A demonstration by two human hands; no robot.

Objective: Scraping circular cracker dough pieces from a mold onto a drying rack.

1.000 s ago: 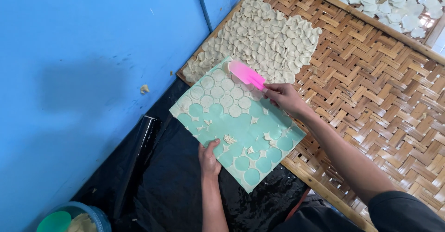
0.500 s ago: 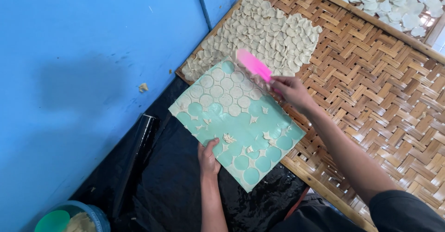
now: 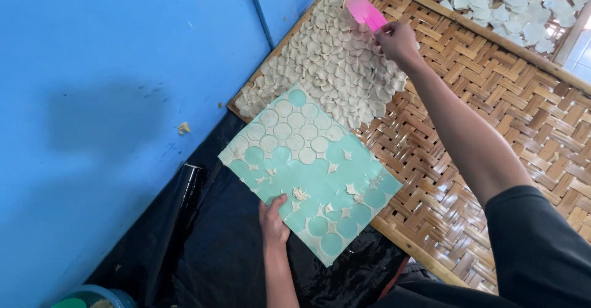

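Note:
My left hand point(image 3: 273, 220) grips the near edge of a mint-green board point(image 3: 345, 185), thumb on top. The board carries pale round dough discs point(image 3: 288, 129) at its far corner, plus scraps and bare round marks nearer me. My right hand point(image 3: 397, 40) is stretched far out and holds a pink flat scraper point(image 3: 364, 11) over a patch of overlapping dough discs point(image 3: 335, 61) laid on a woven bamboo tray point(image 3: 492, 92). The board's far corner rests by that patch.
A blue wall point(image 3: 111, 86) runs along the left. Black plastic sheeting point(image 3: 215, 259) lies under the board. A second bamboo tray with whiter discs point(image 3: 523, 6) sits at the top right. A round tub rim point(image 3: 92, 297) shows at the bottom left.
My right hand has carried the pink scraper away from the board's far corner and up over the laid-out discs on the tray. The left hand still holds the board.

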